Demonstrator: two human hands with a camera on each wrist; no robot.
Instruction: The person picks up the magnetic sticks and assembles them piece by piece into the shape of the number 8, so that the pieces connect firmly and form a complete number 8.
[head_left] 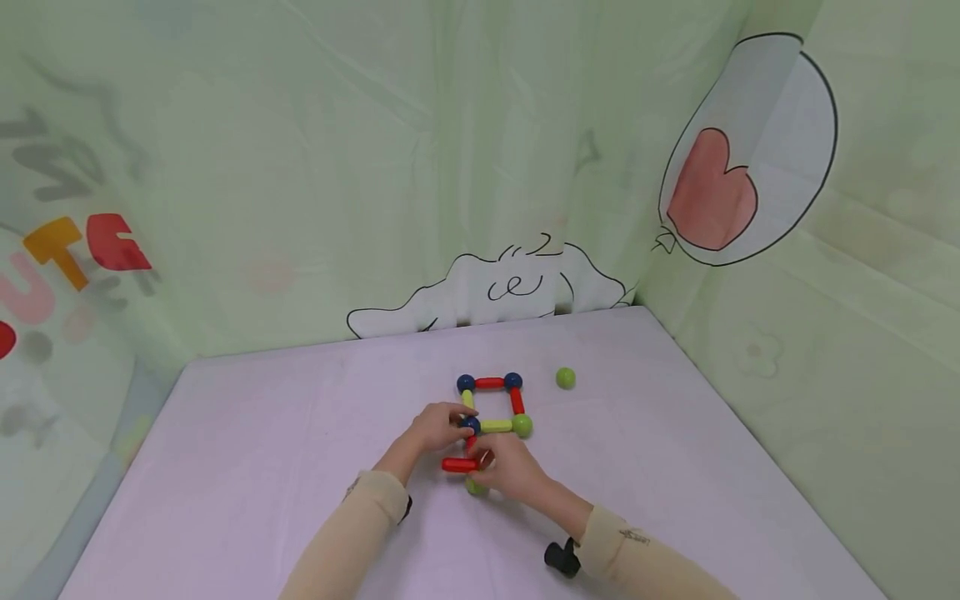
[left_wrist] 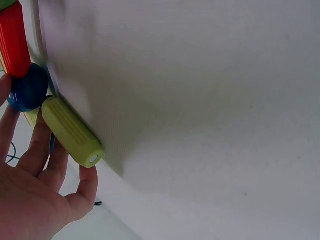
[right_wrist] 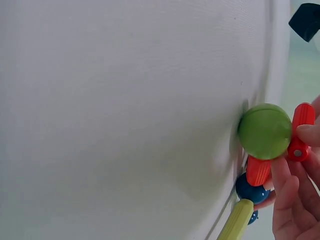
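Observation:
Magnetic rods and balls form a square on the table. My left hand (head_left: 438,427) pinches the blue ball (head_left: 470,426) at its near left corner; in the left wrist view a yellow-green rod (left_wrist: 72,132) runs from that ball along the fingers. My right hand (head_left: 512,468) holds a loose red rod (head_left: 459,465) between thumb and fingers. Beside that rod, a green ball (right_wrist: 265,131) joins another red rod (right_wrist: 258,171), which leads to the blue ball. The right fingers partly hide this joint in the head view.
A single green ball (head_left: 566,378) lies right of the square. The square's other corners are two blue balls and a green ball (head_left: 522,425). Printed curtains stand along the back and right table edges. A black device (head_left: 562,558) sits by the right wrist.

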